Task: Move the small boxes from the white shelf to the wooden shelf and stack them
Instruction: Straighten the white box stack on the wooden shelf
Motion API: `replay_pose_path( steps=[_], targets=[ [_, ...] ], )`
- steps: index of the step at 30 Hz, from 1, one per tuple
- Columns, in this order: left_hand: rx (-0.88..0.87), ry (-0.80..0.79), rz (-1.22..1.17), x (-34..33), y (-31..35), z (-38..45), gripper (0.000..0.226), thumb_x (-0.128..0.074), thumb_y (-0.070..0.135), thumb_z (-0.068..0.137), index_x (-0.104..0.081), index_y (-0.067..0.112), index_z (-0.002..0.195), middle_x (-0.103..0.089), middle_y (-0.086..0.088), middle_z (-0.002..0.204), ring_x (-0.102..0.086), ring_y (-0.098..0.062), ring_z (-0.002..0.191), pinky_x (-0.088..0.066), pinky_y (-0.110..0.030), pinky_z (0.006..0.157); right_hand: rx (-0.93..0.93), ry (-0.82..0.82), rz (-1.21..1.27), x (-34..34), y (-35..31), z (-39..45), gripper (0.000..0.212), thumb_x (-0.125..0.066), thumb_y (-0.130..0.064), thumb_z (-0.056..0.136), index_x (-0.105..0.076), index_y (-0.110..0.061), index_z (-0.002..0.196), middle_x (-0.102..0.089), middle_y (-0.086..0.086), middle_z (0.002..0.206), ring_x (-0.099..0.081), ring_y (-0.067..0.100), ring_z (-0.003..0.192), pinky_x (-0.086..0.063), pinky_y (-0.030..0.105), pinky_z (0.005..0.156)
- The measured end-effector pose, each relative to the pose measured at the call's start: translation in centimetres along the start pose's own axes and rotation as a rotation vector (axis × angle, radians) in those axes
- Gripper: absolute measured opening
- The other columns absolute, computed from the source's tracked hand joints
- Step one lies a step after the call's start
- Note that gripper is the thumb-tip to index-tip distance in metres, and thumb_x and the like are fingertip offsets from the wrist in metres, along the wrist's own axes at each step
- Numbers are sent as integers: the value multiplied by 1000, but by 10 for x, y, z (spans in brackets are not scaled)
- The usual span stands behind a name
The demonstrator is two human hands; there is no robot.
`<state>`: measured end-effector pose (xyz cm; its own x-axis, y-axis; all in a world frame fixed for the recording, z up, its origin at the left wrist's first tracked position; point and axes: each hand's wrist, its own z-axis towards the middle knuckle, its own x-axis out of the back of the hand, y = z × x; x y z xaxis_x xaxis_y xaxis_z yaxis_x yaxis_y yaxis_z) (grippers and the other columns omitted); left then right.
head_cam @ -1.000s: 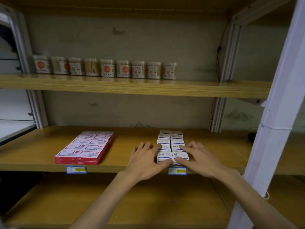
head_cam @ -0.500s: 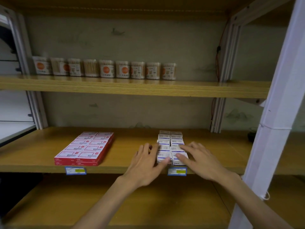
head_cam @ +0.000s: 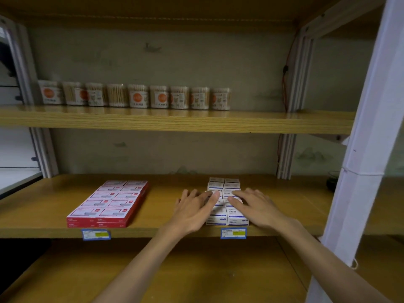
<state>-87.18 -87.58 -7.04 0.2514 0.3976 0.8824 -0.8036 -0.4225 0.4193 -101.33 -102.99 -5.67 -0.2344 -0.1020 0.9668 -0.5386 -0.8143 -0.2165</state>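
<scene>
Several small white boxes with blue print (head_cam: 234, 215) sit in two tight columns on the middle wooden shelf (head_cam: 166, 228), close to its front edge. My left hand (head_cam: 194, 209) lies against the left side of the stack, its straight fingers reaching over the top boxes. From the right, my right hand (head_cam: 254, 205) lies flat on the stack with its fingers spread across the tops. Neither hand curls round a box. The boxes under my fingers are partly hidden.
A flat block of red boxes (head_cam: 109, 203) lies to the left on the same shelf. Cotton swab tubs (head_cam: 137, 96) line the upper shelf. Blue price tags (head_cam: 233, 233) hang on the shelf edge. A white upright post (head_cam: 358, 171) stands at right, a white shelf (head_cam: 15, 178) at far left.
Both hands have slid from the front end of the stack up onto its top, with the fingers now meeting over the middle boxes. The boxes stay in place.
</scene>
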Motion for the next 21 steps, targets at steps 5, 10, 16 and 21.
replay_pose_path(
  steps=[5, 10, 16, 21],
  targets=[
    [-44, 31, 90, -6, -5, 2, 91, 2, 81, 83, -36, 34, 150, -49, 4, 133, -36, -17, 125, -33, -47, 108, 16, -8, 10, 3, -1, -5, 63, -25, -68, 97, -35, -36, 151, -49, -2, 144, -42, 18, 135, -36, 42, 112],
    [-52, -25, 89, -5, -5, 3, 90, 1, 79, 83, -27, 32, 154, -43, 3, 131, -31, -15, 124, -29, -44, 109, 22, -24, 1, 8, -2, -4, 61, -27, -65, 99, -36, -36, 151, -46, -2, 149, -40, 19, 139, -33, 43, 114],
    [-9, 67, -24, -1, -11, 14, 77, -4, 77, 88, -34, 41, 149, -45, -1, 136, -31, -23, 132, -29, -44, 107, 3, 24, 85, 14, 6, 6, 55, -29, -63, 100, -38, -39, 148, -56, -1, 131, -50, 17, 125, -43, 40, 104],
    [75, -35, -23, 7, -3, 35, 74, -3, 77, 88, -27, 46, 151, -24, -8, 162, -5, -31, 152, -8, -56, 118, -65, 5, 80, 8, 11, 25, 61, -25, -68, 98, -32, -40, 151, -44, 4, 152, -39, 25, 142, -36, 49, 114]
  ],
)
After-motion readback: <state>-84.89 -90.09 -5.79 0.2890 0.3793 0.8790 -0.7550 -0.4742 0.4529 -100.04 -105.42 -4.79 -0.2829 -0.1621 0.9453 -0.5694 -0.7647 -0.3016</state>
